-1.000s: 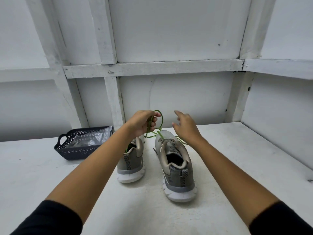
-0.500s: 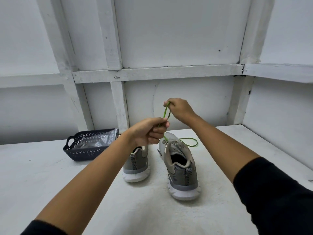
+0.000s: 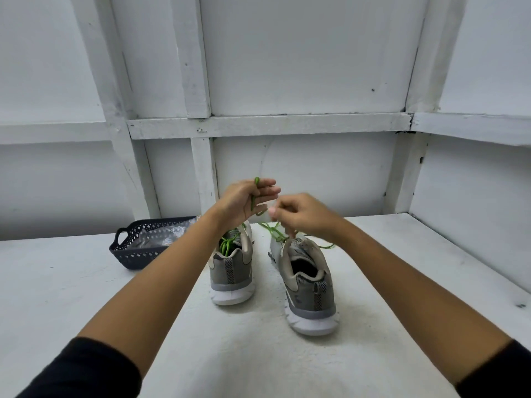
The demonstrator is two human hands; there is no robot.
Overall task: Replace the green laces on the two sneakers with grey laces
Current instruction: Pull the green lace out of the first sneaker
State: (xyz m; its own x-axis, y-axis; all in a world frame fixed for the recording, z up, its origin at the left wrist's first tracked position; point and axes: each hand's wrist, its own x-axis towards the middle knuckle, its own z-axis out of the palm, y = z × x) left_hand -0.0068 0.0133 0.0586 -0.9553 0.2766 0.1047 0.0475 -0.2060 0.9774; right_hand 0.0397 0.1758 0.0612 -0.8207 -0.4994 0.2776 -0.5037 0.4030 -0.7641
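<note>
Left hand (image 3: 244,201), higher than half a second ago, fingers curled round a loop of green lace (image 3: 253,201). Right hand (image 3: 304,215), down from above to 3 o'clock of the left, fingertips pinching the same lace just over the right sneaker (image 3: 309,285). Left sneaker (image 3: 232,271) at its 9 o'clock; basket (image 3: 135,251) farther toward 9 o'clock.

Head-worn view, forward-down (close, wide-angle)
</note>
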